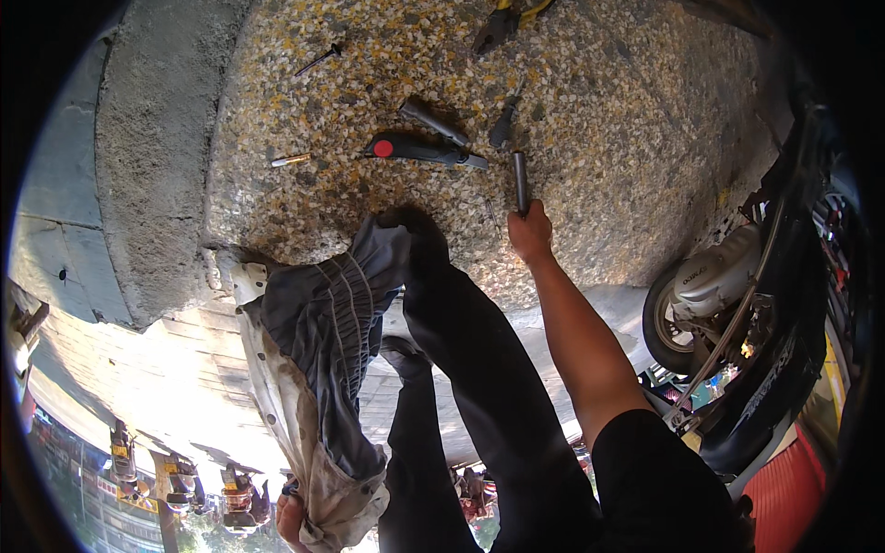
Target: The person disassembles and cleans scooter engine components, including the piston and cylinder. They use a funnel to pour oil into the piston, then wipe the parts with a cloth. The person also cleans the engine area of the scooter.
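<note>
My right hand (531, 235) grips a metal tube (519, 180), pointing away from me on the speckled stone surface (618, 120). Near it lie a second tube (433, 122), a black utility-knife-like tool with a red round part (410, 147) and a dark-handled screwdriver-like tool (503, 124). Farther off are yellow-handled pliers (501, 26), a dark bolt-like piece (319, 60) and a small pale cylinder (290, 160). My left hand (289, 516), at the lower edge, is closed on a bundled grey and dotted off-white cloth (327, 350), beside my dark-trousered legs (479, 369).
A parked scooter (714, 276) stands close on my right, with a red ribbed object (782, 488) below it. A concrete strip (152, 138) and paving borders the stone on the left. Several distant vehicles (235, 502) show along the sunlit street at the bottom.
</note>
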{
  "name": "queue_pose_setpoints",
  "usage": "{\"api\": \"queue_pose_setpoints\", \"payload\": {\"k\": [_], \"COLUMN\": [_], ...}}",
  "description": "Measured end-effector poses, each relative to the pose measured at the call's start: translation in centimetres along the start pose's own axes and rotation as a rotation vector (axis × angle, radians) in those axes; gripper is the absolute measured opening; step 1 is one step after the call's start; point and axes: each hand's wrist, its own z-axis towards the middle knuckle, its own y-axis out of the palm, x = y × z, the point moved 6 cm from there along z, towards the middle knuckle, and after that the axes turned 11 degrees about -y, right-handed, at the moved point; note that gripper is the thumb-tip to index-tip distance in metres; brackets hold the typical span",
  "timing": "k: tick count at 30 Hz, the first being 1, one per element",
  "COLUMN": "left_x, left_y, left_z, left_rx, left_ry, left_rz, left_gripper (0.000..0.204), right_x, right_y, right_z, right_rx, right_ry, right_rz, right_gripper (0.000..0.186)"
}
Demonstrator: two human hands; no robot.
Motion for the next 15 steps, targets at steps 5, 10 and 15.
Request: {"api": "queue_pose_setpoints", "payload": {"k": [5,10,15], "left_x": [-1.5,-1.1,-1.9], "left_y": [0.1,-1.0,1.2], "left_z": [0.1,0.9,-0.2], "left_rx": [-0.054,0.087,0.005], "left_ry": [-0.042,0.037,0.01], "left_rz": [0.019,0.118,0.182], "left_gripper": [0.041,0.044,0.044], "right_x": [-0.3,-6.5,-10.5], "right_y": [-1.3,-4.1,-4.1], "right_z": [-1.7,1.0,3.3], "right_rx": [0.139,0.267,0.066], "right_ry": [-0.013,-0.217,-0.272], "right_rz": [-0.017,-0.105,-0.321], "right_gripper": [0.037,0.036,0.033]}}
